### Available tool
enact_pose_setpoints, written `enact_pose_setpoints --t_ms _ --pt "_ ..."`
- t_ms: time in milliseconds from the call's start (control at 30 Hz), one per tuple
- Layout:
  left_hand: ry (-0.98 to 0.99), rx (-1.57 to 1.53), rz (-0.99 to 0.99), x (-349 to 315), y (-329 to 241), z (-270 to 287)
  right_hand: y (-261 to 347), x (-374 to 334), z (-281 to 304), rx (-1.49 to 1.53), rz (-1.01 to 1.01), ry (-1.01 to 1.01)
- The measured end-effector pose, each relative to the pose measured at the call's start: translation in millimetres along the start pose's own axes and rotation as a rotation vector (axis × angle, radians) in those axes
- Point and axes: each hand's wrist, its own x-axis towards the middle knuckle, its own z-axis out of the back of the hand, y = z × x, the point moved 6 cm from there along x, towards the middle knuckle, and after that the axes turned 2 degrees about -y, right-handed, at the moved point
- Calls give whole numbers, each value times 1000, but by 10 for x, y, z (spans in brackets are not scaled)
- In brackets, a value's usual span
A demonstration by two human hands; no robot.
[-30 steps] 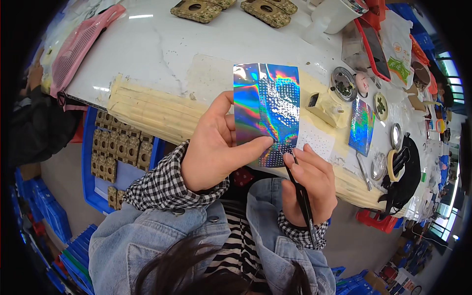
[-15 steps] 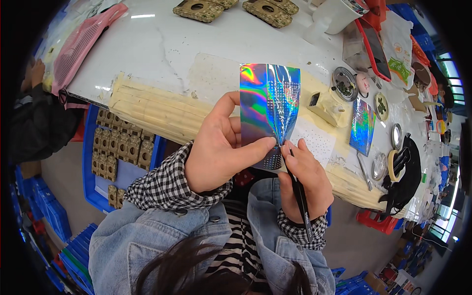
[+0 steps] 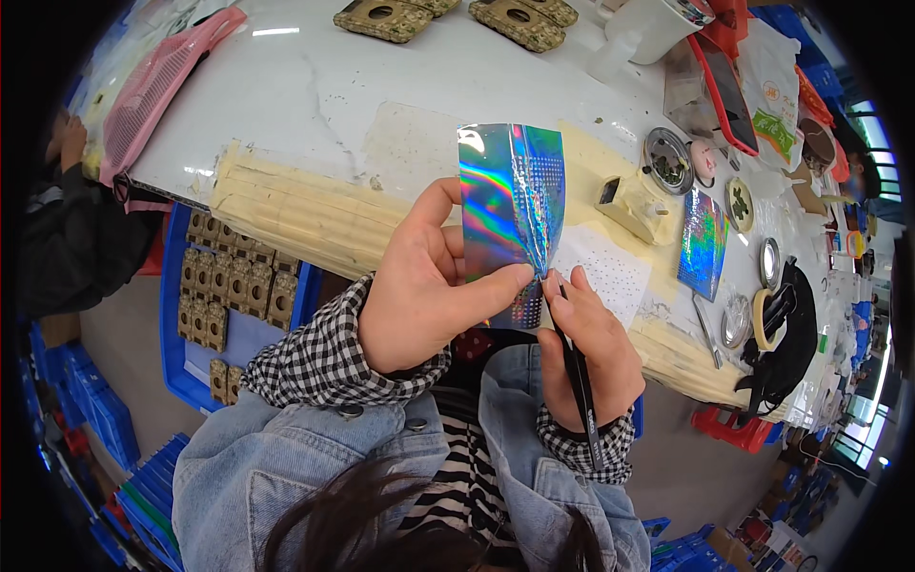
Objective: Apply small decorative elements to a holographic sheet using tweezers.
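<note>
A shiny rainbow holographic sheet [image 3: 491, 205] with rows of small dots stands upright in front of me, bent along a crease down its middle. My left hand [image 3: 434, 281] grips its left side, thumb pressed on the front near the lower part of the crease. Black tweezers [image 3: 578, 386] rest in my right hand [image 3: 600, 353], their tips up against the sheet beside my left thumb. What the tips touch is too small to make out. Behind the sheet, a white paper with scattered tiny dots [image 3: 605, 276] lies on the table.
A yellowish taped block [image 3: 637, 212], round tins [image 3: 669, 160], a second holographic sheet [image 3: 703, 246], metal tweezers [image 3: 707, 332] and a tape roll [image 3: 765, 319] lie to the right. Camouflage cases [image 3: 383, 19] sit at the back. A blue tray [image 3: 195, 360] of similar pieces stands lower left.
The holographic sheet has tilted and shifted slightly left, its reflections changing. My right hand has moved a little left with the tweezers; my left hand keeps its grip.
</note>
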Motion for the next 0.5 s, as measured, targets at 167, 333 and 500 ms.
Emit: enact_pose_setpoints --t_ms 167,333,500 --pt "8 6 -3 4 7 12 -12 1 -10 -6 5 0" --pt "6 -40 6 13 27 13 -11 -2 -15 -13 11 -5" --pt "9 -136 98 39 52 0 58 14 -14 -139 78 -1"
